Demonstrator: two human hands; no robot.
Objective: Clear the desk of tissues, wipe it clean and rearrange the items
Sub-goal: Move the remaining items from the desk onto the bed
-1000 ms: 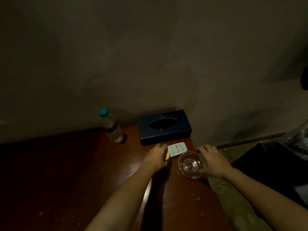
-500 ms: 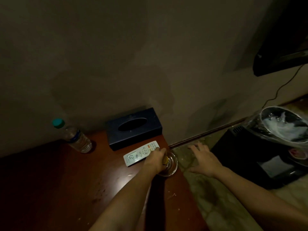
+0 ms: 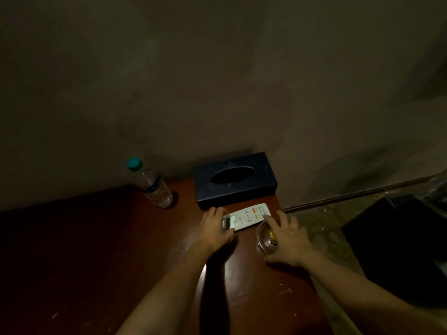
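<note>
The left hand lies near the far right corner of a dark reddish wooden desk, its fingers curled around the near end of a white remote control, apparently gripping it to nudge or straighten it. The right hand rests just beside it, fingers spread and draped over a small clear glass dish; the hand covers most of the dish, so whether it grips the rim or only steadies it from above cannot be told. Something small and yellow shows through the glass under the palm. The remote lies flat and slanted, its far end with orange and grey buttons pointing toward the desk's right edge, its near end under the left fingers; it looks light and easy to slide. Directly behind it, against the wall, sits a dark blue tissue box with an oval opening on top, no tissue poking out. To the box's left stands a clear plastic water bottle with a teal cap, upright and well apart from the hands. No loose tissues are visible on the desk, which suggests the work is at the rearranging stage: both hands seem to be grouping the small items neatly in front of the box. The room is very dim, and a few pale specks dot the near wood.
</note>
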